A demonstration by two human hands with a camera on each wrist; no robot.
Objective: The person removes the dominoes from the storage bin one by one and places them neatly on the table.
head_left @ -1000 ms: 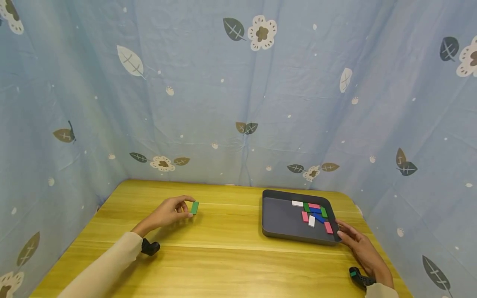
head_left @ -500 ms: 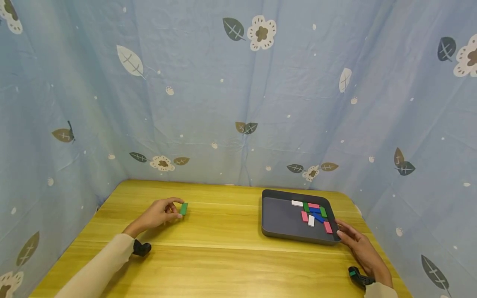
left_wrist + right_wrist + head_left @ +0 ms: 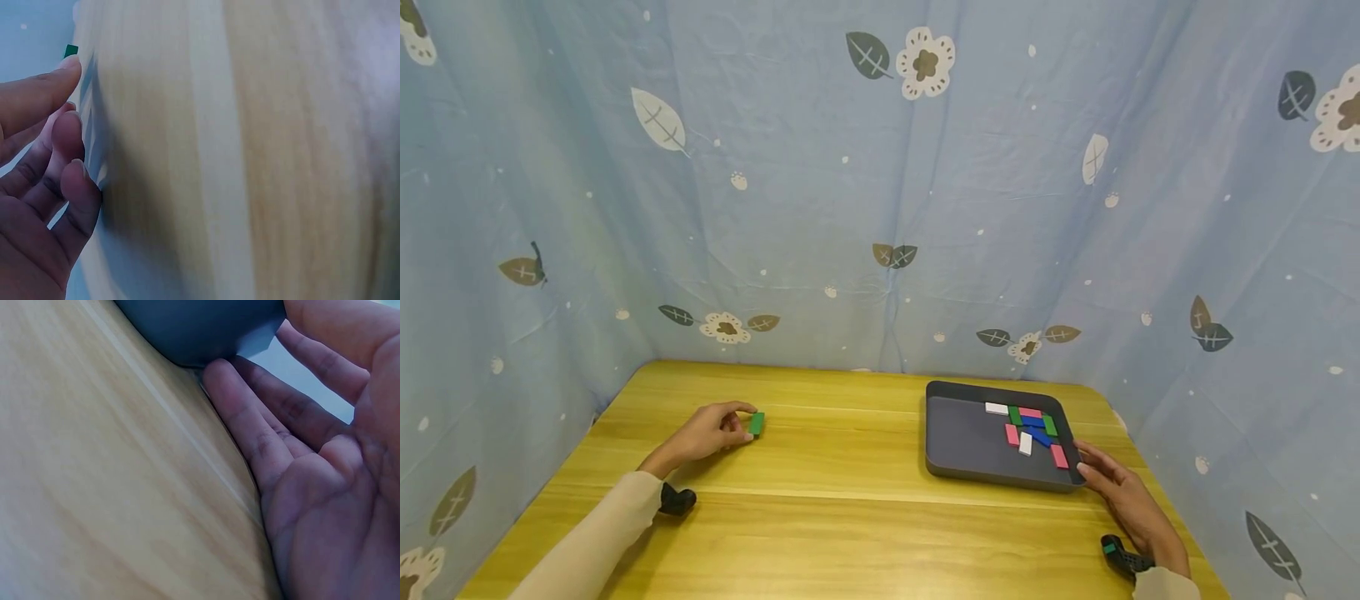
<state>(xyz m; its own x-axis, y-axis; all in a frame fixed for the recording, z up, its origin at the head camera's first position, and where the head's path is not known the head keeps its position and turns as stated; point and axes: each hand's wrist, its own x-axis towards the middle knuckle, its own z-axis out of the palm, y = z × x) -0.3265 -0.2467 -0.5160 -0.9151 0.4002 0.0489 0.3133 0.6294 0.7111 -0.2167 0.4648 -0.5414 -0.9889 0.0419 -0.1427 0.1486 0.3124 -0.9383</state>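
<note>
On the left side of the table, my left hand (image 3: pixel 706 435) pinches a small green rectangular block (image 3: pixel 757 424) between thumb and fingertips, holding it upright. In the left wrist view only a corner of the green block (image 3: pixel 72 50) shows past the thumb tip; the other fingers curve below. My right hand (image 3: pixel 1123 492) rests against the right wall of a dark grey tray (image 3: pixel 970 458), near its front corner. The right wrist view shows the fingers (image 3: pixel 250 428) mostly straight, touching the outside of the tray (image 3: pixel 206 328).
Several flat blocks lie toward the tray's right side, including a white block (image 3: pixel 1026 444), a pink block (image 3: pixel 1059 456), a blue block (image 3: pixel 1038 437) and a green block (image 3: pixel 1049 426). A wooden table (image 3: pixel 850 533) lies beneath. A blue patterned curtain (image 3: pixel 820 208) surrounds it.
My left hand has moved left and slightly toward me, carrying the green block with it. The right hand stays at the tray, and the blocks inside keep their places.
</note>
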